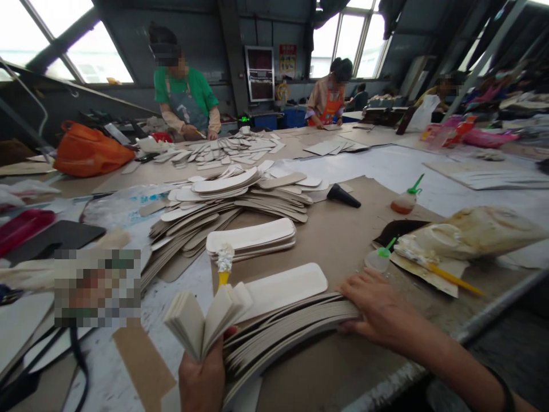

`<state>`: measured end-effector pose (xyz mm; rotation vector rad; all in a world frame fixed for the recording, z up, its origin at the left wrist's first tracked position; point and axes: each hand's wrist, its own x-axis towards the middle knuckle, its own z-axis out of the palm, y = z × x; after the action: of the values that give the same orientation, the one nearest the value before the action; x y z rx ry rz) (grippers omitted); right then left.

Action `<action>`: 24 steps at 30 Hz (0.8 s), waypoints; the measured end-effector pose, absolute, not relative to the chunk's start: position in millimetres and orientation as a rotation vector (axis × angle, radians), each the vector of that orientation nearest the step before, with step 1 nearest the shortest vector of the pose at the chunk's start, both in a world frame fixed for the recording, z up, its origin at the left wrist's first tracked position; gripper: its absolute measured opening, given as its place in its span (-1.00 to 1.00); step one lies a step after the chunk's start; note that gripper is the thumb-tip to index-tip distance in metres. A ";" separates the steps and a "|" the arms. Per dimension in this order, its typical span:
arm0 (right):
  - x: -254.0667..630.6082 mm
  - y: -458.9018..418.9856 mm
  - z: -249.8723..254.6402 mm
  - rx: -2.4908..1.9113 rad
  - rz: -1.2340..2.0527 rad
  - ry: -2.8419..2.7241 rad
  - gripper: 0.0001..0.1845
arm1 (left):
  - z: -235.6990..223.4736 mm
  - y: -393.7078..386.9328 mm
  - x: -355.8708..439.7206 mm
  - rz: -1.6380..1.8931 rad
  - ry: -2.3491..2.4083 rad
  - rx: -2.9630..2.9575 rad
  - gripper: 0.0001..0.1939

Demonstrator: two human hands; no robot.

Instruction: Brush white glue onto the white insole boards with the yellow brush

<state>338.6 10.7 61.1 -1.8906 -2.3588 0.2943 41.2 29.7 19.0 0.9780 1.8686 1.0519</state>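
My left hand (202,375) is closed at the left end of a thick, bowed stack of long pale board strips (295,320). Above its fingers, short off-white pieces (191,323) spread apart like an open book. Gripping the stack's right end is my right hand (377,306), fingers over the top and thumb below. One white round-ended strip (287,289) lies just behind the stack. A brush with a yellow handle (223,278) and white-caked bristles rises behind the short pieces; its lower end is hidden, so whether my left hand touches it I cannot tell.
Beyond lie a small strip pile (253,237) and a large fanned heap (231,209). To the right are a black nozzle (344,195), green-tipped bottles (403,200), a stained container (493,229) and a yellow-handled brush (454,278). Co-workers (186,97) stand across the table.
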 end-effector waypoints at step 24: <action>346.6 19.9 48.0 -1.650 0.955 -2.054 -0.36 | 23.3 28.6 57.5 1.166 1.789 0.997 -0.67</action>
<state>346.6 19.9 48.0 -1.6502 -2.0541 0.9553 57.5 28.6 23.3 0.9972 1.7885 1.1655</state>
